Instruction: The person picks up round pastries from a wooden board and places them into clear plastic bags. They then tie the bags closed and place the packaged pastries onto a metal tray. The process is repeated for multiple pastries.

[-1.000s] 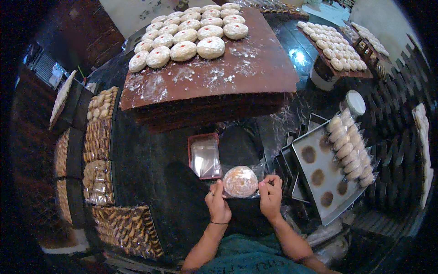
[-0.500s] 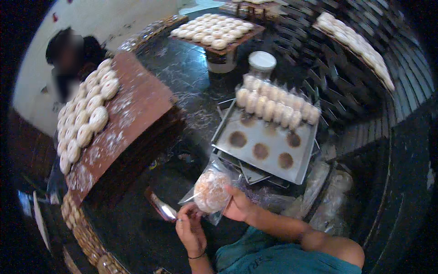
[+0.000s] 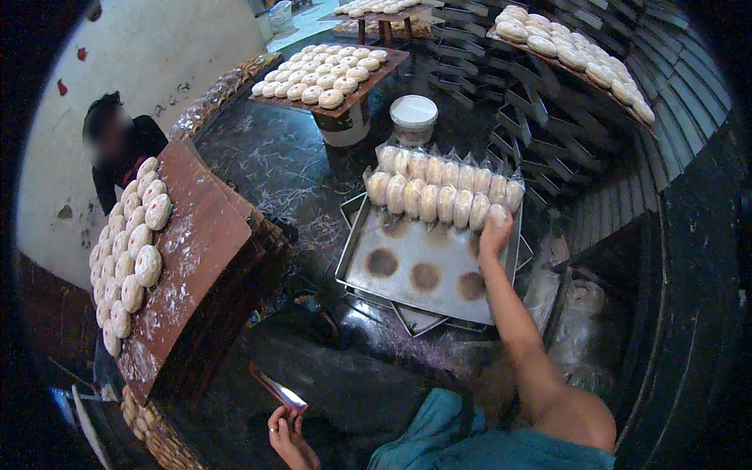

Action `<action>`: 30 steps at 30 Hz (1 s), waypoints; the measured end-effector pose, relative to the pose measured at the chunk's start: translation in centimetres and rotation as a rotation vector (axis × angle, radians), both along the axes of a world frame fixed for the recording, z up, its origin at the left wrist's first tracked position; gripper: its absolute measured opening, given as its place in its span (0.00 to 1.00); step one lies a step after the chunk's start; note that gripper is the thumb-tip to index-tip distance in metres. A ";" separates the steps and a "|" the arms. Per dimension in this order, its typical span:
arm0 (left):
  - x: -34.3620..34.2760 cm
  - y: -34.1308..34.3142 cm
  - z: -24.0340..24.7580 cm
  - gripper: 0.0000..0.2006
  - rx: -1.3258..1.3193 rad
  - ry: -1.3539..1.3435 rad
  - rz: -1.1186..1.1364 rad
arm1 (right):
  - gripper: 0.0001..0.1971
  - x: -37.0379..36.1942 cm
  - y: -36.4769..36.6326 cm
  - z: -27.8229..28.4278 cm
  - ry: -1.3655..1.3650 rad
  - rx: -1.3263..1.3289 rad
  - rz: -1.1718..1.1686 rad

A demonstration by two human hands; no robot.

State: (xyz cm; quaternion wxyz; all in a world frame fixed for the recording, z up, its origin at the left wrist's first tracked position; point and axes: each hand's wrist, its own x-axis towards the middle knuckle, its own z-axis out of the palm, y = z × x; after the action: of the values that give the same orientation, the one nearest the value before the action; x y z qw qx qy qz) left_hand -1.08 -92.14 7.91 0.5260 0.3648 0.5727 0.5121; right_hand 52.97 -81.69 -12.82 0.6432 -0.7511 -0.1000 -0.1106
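My right hand (image 3: 496, 235) reaches out over the metal tray (image 3: 403, 286) and is closed on a bagged bun (image 3: 499, 213). That bun stands on edge at the right end of the front row of bagged buns (image 3: 428, 202). A second row (image 3: 439, 168) stands behind it. My left hand (image 3: 288, 439) is low and near me, fingers curled, a ring on one. Its fingertips are at the near end of a narrow shiny strip with a reddish edge (image 3: 280, 392); what they grip, if anything, I cannot make out.
At left, a board stack (image 3: 200, 243) carries floured buns (image 3: 125, 258); a person (image 3: 125, 149) is behind it. Further off are another board of buns (image 3: 321, 74) on a bucket, a white-lidded tub (image 3: 413, 117) and a bun-laden board (image 3: 572, 47). Clear plastic bags (image 3: 580, 329) lie at right.
My right hand has carried the bagged bun from in front of me to the row's right end. My left hand has come away from the bag and drawn back. The view has shifted.
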 end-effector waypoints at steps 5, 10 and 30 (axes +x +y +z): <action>-0.3 -0.3 -1.3 0.18 -0.010 -0.036 0.010 | 0.30 -1.0 1.5 -0.6 0.031 -0.113 0.058; -0.8 -0.6 -1.6 0.16 -0.041 -0.087 0.079 | 0.32 0.5 1.6 -1.1 -0.076 -0.229 0.104; -25.8 -9.9 -11.5 0.13 0.025 0.079 0.165 | 0.20 -74.8 6.1 1.4 -0.369 -1.182 2.604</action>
State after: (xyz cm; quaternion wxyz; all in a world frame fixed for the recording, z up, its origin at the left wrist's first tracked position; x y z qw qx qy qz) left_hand -26.87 -102.09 -3.55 0.4544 0.3429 0.6147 0.5459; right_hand -21.86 -75.58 -11.38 -0.1362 -0.2547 -0.8122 0.5069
